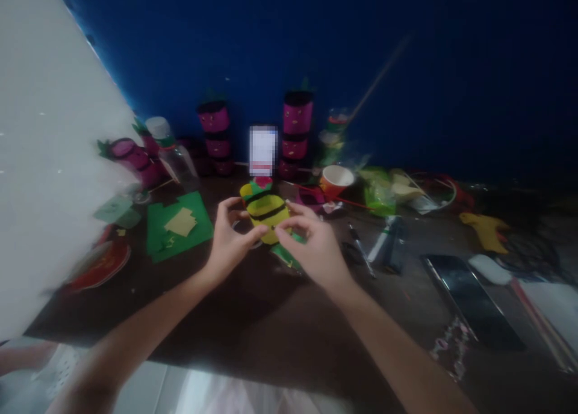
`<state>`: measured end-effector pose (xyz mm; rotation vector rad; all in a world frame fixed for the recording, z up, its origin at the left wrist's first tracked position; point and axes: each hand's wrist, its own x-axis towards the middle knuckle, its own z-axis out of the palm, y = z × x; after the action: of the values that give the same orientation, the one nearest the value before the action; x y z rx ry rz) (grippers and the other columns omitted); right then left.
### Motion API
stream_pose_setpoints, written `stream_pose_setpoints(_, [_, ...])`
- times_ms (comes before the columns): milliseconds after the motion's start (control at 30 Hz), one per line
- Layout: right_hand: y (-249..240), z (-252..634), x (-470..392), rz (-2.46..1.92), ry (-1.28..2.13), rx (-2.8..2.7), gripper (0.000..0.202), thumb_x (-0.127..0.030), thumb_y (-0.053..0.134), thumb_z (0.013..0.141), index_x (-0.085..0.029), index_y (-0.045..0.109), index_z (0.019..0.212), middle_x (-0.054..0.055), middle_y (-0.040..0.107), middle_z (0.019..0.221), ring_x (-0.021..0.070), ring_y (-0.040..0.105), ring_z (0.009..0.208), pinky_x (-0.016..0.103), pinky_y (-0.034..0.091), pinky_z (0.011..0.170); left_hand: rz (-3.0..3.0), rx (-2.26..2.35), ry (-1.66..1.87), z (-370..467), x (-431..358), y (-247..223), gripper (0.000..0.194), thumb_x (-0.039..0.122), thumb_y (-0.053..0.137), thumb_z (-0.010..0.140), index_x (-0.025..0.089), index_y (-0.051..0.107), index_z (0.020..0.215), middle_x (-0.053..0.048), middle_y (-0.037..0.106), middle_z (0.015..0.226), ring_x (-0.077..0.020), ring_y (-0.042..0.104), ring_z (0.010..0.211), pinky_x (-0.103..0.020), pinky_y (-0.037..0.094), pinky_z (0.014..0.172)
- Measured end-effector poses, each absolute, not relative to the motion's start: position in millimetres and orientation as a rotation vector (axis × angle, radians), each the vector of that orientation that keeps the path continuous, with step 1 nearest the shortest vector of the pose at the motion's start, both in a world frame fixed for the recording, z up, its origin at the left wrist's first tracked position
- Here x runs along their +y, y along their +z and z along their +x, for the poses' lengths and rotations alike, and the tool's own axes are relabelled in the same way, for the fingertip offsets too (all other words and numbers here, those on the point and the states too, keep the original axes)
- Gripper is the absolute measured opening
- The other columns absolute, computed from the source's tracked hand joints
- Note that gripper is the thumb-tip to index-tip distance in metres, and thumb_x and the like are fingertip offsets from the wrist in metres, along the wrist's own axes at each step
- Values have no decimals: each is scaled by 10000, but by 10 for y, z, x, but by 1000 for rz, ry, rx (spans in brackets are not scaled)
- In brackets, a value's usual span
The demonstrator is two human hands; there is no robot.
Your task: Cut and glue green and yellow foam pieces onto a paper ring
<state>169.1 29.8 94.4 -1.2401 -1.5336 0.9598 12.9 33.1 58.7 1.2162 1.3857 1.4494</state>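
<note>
A yellow cup-like craft piece (266, 206) with black bands sits between my hands above the dark table. My left hand (232, 233) holds its left side, the thumb across the front and the fingers curled around behind. My right hand (313, 242) is at its right front, with thumb and index finger pinched close to a small dark spot on the yellow surface; whether anything is between those fingertips is too small to tell. Just below the cup lies a green piece (288, 254), partly hidden by my right hand.
Purple banded figures (295, 131) and a bright phone (262, 150) stand at the back. Green felt (156, 233), a red bowl (102, 263) and a clear bottle (177, 161) are left. Right are a paper cup (336, 179), a pen (361, 250) and a dark phone (472, 299).
</note>
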Motion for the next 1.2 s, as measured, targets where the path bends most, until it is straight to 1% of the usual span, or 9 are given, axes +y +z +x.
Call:
stream_pose_setpoints(233, [966,1653,277,-1298,829,-1603,54,-244,644,685,-203,660,654,76,555,1180,234,533,1125,402,405,974,1285,1386,1457,103,348,521,739,378,813,528,211,416,1129,-9,560,821,-188,584,848,-322,473,756])
stream_pose_setpoints(367, [971,1641,265,-1302,804,-1598,54,-242,645,683,-203,660,649,77,557,1177,237,541,1110,403,415,967,1284,1388,1460,107,347,516,725,381,804,544,217,418,1135,-10,559,823,-193,585,855,-329,471,758])
stream_pose_setpoints(533, [951,1623,265,-1304,798,-1573,41,-235,645,670,-206,665,649,69,564,1165,234,563,1065,401,432,948,1260,1414,1476,123,339,537,716,365,819,519,222,434,1106,1,546,812,-185,574,842,-308,459,736])
stream_pose_setpoints(700, [935,1593,282,-1290,766,-1563,40,-217,631,663,-205,661,639,68,579,1149,233,572,1044,394,455,913,1235,1397,1489,142,339,548,695,363,809,534,216,425,1094,4,554,802,-179,582,828,-310,453,750])
stream_pose_setpoints(867, [917,1565,295,-1323,738,-1563,39,-208,621,654,-198,648,628,79,585,1136,237,567,1050,402,443,915,1219,1432,1492,163,340,544,687,363,803,541,212,422,1092,13,534,790,-171,576,820,-304,457,745])
stream_pose_setpoints(1033, [862,1549,304,-1302,729,-1541,47,-211,625,643,-199,584,624,76,589,1099,236,562,1048,394,438,908,1201,1450,1510,181,335,555,660,364,796,545,207,426,1068,16,528,780,-166,574,798,-305,458,738])
stream_pose_setpoints(1200, [816,1560,313,-1228,838,-1485,151,-245,627,673,-206,488,717,80,591,1068,214,591,967,376,465,856,1172,1421,1504,161,345,528,639,349,782,564,211,421,1074,17,538,769,-168,579,797,-306,459,732])
